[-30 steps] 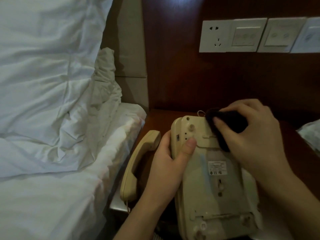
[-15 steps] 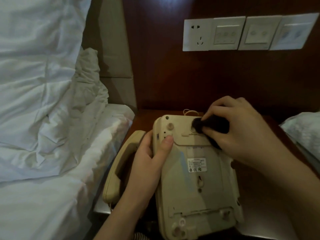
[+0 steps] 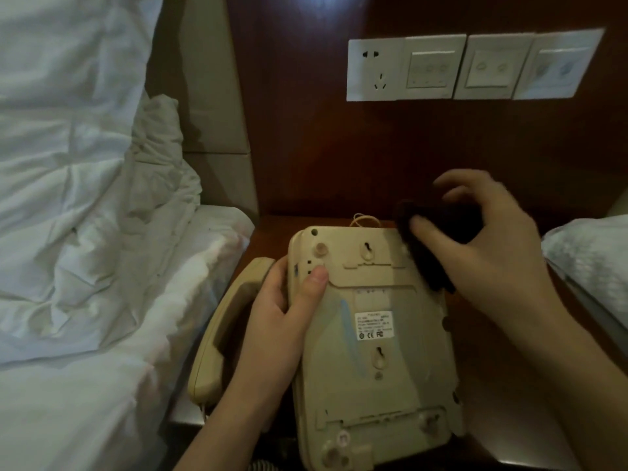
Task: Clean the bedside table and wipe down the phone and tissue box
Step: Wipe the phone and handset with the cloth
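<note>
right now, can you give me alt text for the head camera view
A left hand grips an upturned beige phone base on a dark wooden bedside table while the right hand rubs a dark cloth on its far right corner. The handset lies left, beside a white bed.

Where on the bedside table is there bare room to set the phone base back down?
Bare wood shows behind the phone base, between its far edge and the wall panel, and along the right, between the base and the white bundle. The left is crowded: the handset lies between base and bed, with the left hand there.
</note>
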The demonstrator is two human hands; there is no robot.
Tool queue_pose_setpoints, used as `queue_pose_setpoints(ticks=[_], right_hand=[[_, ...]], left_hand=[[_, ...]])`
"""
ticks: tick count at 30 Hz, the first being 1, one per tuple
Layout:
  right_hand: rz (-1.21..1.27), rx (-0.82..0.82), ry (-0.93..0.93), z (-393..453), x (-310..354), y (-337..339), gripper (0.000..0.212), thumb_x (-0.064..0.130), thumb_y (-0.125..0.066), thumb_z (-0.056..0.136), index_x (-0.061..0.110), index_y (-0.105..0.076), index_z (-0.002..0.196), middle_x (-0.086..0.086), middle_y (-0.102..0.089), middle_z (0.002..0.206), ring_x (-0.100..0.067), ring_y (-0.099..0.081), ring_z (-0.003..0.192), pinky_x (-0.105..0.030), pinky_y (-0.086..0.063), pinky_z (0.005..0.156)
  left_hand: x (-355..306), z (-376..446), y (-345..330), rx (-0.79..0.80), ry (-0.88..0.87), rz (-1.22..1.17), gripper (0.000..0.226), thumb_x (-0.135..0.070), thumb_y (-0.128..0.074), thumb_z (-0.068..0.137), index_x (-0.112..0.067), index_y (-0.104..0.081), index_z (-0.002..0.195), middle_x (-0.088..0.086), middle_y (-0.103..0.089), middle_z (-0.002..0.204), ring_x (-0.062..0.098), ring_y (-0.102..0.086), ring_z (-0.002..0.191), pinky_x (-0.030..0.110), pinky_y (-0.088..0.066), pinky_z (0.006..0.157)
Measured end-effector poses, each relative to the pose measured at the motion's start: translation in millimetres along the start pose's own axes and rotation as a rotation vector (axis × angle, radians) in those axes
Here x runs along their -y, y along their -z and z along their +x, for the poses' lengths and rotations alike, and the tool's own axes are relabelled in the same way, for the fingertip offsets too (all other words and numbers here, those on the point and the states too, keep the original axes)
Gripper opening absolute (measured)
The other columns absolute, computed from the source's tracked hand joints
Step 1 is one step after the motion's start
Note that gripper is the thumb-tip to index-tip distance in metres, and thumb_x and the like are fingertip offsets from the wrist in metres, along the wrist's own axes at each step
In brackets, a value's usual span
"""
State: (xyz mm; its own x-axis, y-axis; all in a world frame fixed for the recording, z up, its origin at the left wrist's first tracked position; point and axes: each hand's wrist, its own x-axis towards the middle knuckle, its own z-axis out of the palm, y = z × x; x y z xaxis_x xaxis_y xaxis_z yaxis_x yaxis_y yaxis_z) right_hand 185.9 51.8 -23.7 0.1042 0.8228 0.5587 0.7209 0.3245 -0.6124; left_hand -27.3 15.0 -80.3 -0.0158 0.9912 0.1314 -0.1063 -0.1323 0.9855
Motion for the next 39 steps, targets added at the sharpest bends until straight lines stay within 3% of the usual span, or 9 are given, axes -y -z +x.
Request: queue_pose_setpoints(ticks=[3, 6, 9, 12, 19, 25, 30, 36, 39], right_hand=[[-0.038, -0.066, 0.035, -5, 1, -1, 0.035, 0.047, -0.057, 0.088, 0.037, -0.057, 0.121, 0.011, -0.048, 0.123, -0.003, -0.047, 0.105, -0.014, -0.041, 0.081], [-0.243, 0.247, 0.131, -14, 2, -8, 0.048, 0.061, -0.045, 0.087, 0.041, -0.054, 0.130, 0.017, -0.042, 0.130, -0.003, -0.046, 0.108, -0.026, -0.049, 0.086], [-0.295, 0.441, 0.162, -22, -2, -7, 0.054, 0.064, -0.040, 0.089, 0.045, -0.042, 0.139, 0.022, -0.029, 0.137, 0.001, -0.040, 0.111, -0.021, -0.043, 0.086], [-0.259, 0.364, 0.132, -27, -4, -4, 0.048, 0.056, -0.046, 0.089, 0.045, -0.048, 0.135, 0.019, -0.033, 0.132, -0.005, -0.047, 0.107, -0.019, -0.045, 0.081], [-0.156, 0.048, 0.029, -26, -2, -17, 0.031, 0.056, -0.052, 0.091, 0.041, -0.057, 0.118, 0.009, -0.050, 0.110, -0.013, -0.057, 0.092, -0.042, -0.055, 0.077], [-0.165, 0.097, -0.078, -53, -11, -13, 0.024, 0.058, -0.052, 0.090, 0.040, -0.051, 0.106, 0.017, -0.048, 0.095, 0.000, -0.054, 0.075, -0.023, -0.046, 0.060], [-0.146, -0.040, -0.073, -25, -12, -12, 0.029, 0.054, -0.051, 0.092, 0.032, -0.056, 0.111, 0.007, -0.052, 0.100, -0.007, -0.054, 0.082, -0.030, -0.048, 0.067], [-0.206, 0.101, -0.026, -63, -6, -21, 0.018, 0.054, -0.056, 0.091, 0.040, -0.051, 0.101, 0.017, -0.045, 0.095, 0.000, -0.052, 0.074, -0.019, -0.042, 0.056], [-0.124, 0.062, -0.071, -46, -17, -20, 0.022, 0.052, -0.055, 0.091, 0.037, -0.055, 0.106, 0.015, -0.049, 0.099, -0.002, -0.054, 0.082, -0.026, -0.049, 0.066]], left_hand=[[0, 1, -1, -0.001, -0.002, -0.005, 0.049, -0.043, -0.063, 0.082, -0.021, -0.062, 0.126, -0.005, -0.078, 0.104, 0.012, -0.076, 0.091, 0.020, -0.059, 0.067], [4, 1, -1, -0.031, 0.004, 0.012, 0.053, -0.049, -0.062, 0.080, -0.022, -0.062, 0.126, -0.005, -0.078, 0.103, 0.013, -0.076, 0.090, 0.022, -0.060, 0.067], [8, 1, -1, -0.062, 0.018, 0.010, 0.057, -0.052, -0.062, 0.080, -0.022, -0.062, 0.128, -0.004, -0.078, 0.103, 0.015, -0.077, 0.089, 0.024, -0.060, 0.067], [5, 2, -1, -0.046, 0.021, 0.005, 0.056, -0.050, -0.062, 0.081, -0.021, -0.062, 0.128, -0.003, -0.078, 0.103, 0.016, -0.077, 0.090, 0.026, -0.061, 0.067], [1, -2, -5, -0.030, -0.019, -0.001, 0.046, -0.040, -0.062, 0.083, -0.021, -0.063, 0.124, -0.004, -0.078, 0.102, 0.014, -0.076, 0.089, 0.021, -0.059, 0.065], [2, -2, -5, -0.033, -0.049, 0.010, 0.046, -0.041, -0.062, 0.083, -0.018, -0.063, 0.123, -0.002, -0.078, 0.102, 0.017, -0.076, 0.091, 0.025, -0.060, 0.067], [2, -4, -8, -0.021, -0.072, -0.017, 0.052, -0.040, -0.066, 0.081, -0.023, -0.060, 0.130, -0.003, -0.076, 0.112, 0.016, -0.075, 0.099, 0.030, -0.061, 0.075], [9, 2, -7, -0.078, -0.048, -0.032, 0.054, -0.044, -0.066, 0.077, -0.021, -0.062, 0.125, -0.003, -0.078, 0.107, 0.016, -0.076, 0.094, 0.025, -0.060, 0.070], [10, 4, -6, -0.077, -0.045, -0.032, 0.052, -0.043, -0.065, 0.079, -0.019, -0.062, 0.125, -0.002, -0.078, 0.106, 0.016, -0.076, 0.094, 0.025, -0.060, 0.071]])
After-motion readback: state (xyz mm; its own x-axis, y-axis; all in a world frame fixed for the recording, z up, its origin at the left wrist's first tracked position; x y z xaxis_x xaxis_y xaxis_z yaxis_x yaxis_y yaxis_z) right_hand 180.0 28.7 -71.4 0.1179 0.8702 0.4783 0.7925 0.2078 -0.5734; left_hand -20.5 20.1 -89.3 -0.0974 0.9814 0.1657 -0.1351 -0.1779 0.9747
